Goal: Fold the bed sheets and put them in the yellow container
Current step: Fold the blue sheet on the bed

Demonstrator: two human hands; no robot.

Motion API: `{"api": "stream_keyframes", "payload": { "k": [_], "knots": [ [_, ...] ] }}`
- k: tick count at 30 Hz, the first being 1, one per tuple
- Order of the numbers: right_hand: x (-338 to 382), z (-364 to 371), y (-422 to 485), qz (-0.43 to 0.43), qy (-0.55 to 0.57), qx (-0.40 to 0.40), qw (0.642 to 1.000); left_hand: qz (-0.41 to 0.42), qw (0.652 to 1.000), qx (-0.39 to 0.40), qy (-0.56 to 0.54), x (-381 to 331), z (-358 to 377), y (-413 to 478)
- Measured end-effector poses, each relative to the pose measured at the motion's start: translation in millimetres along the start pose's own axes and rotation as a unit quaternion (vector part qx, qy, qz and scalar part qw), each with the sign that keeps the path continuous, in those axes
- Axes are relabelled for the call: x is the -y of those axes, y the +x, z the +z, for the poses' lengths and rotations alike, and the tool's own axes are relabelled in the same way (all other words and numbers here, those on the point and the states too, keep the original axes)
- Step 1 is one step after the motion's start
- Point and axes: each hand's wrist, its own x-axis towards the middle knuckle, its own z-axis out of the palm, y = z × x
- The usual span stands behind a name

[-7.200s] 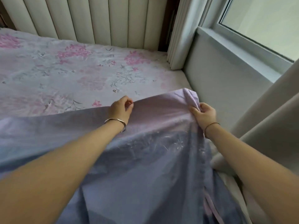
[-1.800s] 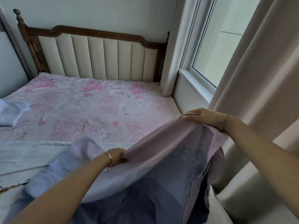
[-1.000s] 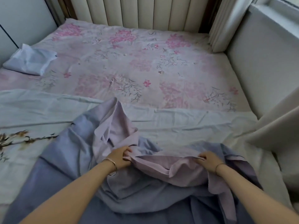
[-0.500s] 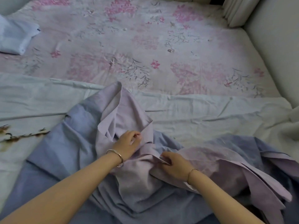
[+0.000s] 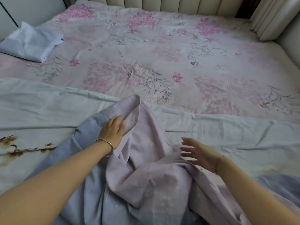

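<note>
Both hands have just let go of the lilac sheet (image 5: 146, 159): half a second ago the left was pinching a bunched fold and the right was gripping an edge beside it. Now the left hand (image 5: 113, 132) lies flat, fingers extended, pressing near the sheet's upturned corner; the right hand (image 5: 201, 154) hovers with fingers spread, holding nothing, just over the crumpled right side. The sheet lies rumpled on the near half of the bed, blue-grey face under, lilac face up. My read: it's been dropped for spreading, no real fold made yet. A pale mint sheet (image 5: 227, 132) lies spread underneath, likely to drag along when smoothing. A folded white-blue cloth (image 5: 30, 43) sits far left on the pink floral bedding (image 5: 162, 54). Yellow container isn't in view.
</note>
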Motion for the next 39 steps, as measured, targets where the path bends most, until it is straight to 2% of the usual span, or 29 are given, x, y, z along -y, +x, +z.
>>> {"api": "stream_keyframes", "payload": {
  "k": [2,4,9,12,15,17,19,23,25,28,31,33,35,36,38,39],
  "knots": [
    [11,25,20,-0.028,-0.075,-0.032,0.996,-0.050,0.997,0.007,0.054,26,-5,17],
    [19,49,35,-0.044,-0.098,-0.054,0.993,-0.076,0.992,0.017,0.095,45,-9,32],
    [51,109,77,-0.032,-0.130,-0.066,0.989,-0.089,0.995,0.010,0.050,71,-25,81],
    [69,151,96,-0.041,-0.137,-0.068,0.987,-0.088,0.996,0.006,-0.027,77,-26,105],
    [79,187,108,-0.035,-0.287,-0.111,0.951,-0.082,0.981,0.056,-0.165,78,-30,105],
    [104,202,108,-0.064,-0.358,-0.129,0.922,-0.050,0.974,0.013,-0.220,84,-58,107],
    [154,217,107,-0.145,-0.376,-0.146,0.903,-0.031,0.960,-0.072,-0.268,90,-103,116],
    [256,271,121,-0.304,-0.430,-0.140,0.839,-0.045,0.915,-0.201,-0.346,106,-182,138],
    [272,295,141,-0.320,-0.449,-0.124,0.825,-0.059,0.910,-0.236,-0.337,121,-203,144],
    [255,310,168,-0.310,-0.454,-0.146,0.822,-0.118,0.924,-0.248,-0.266,163,-204,137],
    [210,302,185,-0.269,-0.452,-0.142,0.839,-0.204,0.951,-0.160,-0.170,211,-168,117],
    [179,288,183,-0.244,-0.461,-0.118,0.845,-0.265,0.951,-0.095,-0.126,229,-142,108],
    [153,267,178,-0.243,-0.471,-0.099,0.842,-0.290,0.951,-0.105,-0.037,224,-125,105],
    [145,254,174,-0.251,-0.471,-0.105,0.839,-0.242,0.958,-0.153,0.019,217,-119,106],
    [133,225,160,-0.289,-0.464,-0.162,0.822,-0.033,0.969,-0.235,0.069,194,-105,111],
    [127,211,153,-0.317,-0.468,-0.197,0.801,0.071,0.967,-0.234,0.073,179,-100,112]
  ]
}}
